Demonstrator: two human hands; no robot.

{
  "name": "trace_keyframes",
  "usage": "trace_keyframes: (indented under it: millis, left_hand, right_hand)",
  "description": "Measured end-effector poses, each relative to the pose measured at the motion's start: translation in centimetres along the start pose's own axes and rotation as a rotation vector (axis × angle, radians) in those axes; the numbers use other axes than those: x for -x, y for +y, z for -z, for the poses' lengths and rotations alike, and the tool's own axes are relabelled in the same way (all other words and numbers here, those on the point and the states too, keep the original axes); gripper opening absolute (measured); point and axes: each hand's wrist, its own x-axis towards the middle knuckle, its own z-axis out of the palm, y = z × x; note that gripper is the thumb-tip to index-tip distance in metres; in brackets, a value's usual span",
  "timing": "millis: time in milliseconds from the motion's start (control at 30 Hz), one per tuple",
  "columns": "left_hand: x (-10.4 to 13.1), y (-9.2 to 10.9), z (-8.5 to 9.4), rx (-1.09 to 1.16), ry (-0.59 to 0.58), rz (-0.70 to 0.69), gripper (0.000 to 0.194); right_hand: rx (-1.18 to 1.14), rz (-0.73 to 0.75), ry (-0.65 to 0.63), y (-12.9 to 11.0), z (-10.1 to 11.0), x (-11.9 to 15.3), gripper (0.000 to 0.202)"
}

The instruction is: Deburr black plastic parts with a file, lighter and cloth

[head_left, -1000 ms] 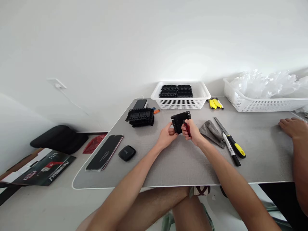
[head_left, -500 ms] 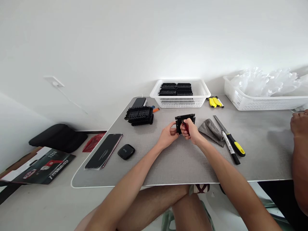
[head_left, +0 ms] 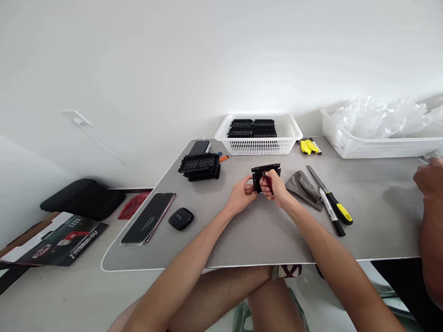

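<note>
My left hand (head_left: 241, 193) is closed on the lower left side of a black plastic part (head_left: 266, 167) with notched edges, held tilted up over the table. In my right hand (head_left: 276, 186) is a small red-handled tool (head_left: 268, 182), pressed against the front of that part. Its tip is too small and too hidden to make out. To the left lies a stack of similar black plastic parts (head_left: 200, 165). A grey cloth (head_left: 303, 188) lies just right of my right hand.
A white basket (head_left: 259, 146) at the back holds several black parts. Right of the cloth are a file (head_left: 332, 203) and a marker (head_left: 330, 210). A phone (head_left: 148, 217) and black case (head_left: 181, 218) lie left. At the right edge, a co-worker's hand (head_left: 431, 177) is near a basket of plastic bags (head_left: 384, 148).
My hands keep the same hold on the black plastic part and the tool, with hardly any movement. The co-worker's hand at the right edge has shifted a little to the left.
</note>
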Motion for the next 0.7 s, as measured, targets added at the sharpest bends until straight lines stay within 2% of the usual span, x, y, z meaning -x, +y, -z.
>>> trace_keyframes:
  millis: [100,300,700]
  left_hand:
    - [-0.1,0.09,0.16,-0.021,-0.031,0.005,0.049]
    - [-0.15,0.33,0.27,-0.053,-0.005,0.003,0.047]
    - [-0.32,-0.52,0.48,-0.004,0.019,0.023,0.049]
  right_hand:
    - [-0.024,0.002,0.002,0.0,0.03,0.02,0.03]
    - [-0.103,0.033,0.067,-0.01,-0.12,0.1,0.03]
    - [-0.201,0.074,0.028,-0.19,-0.13,0.28,0.034]
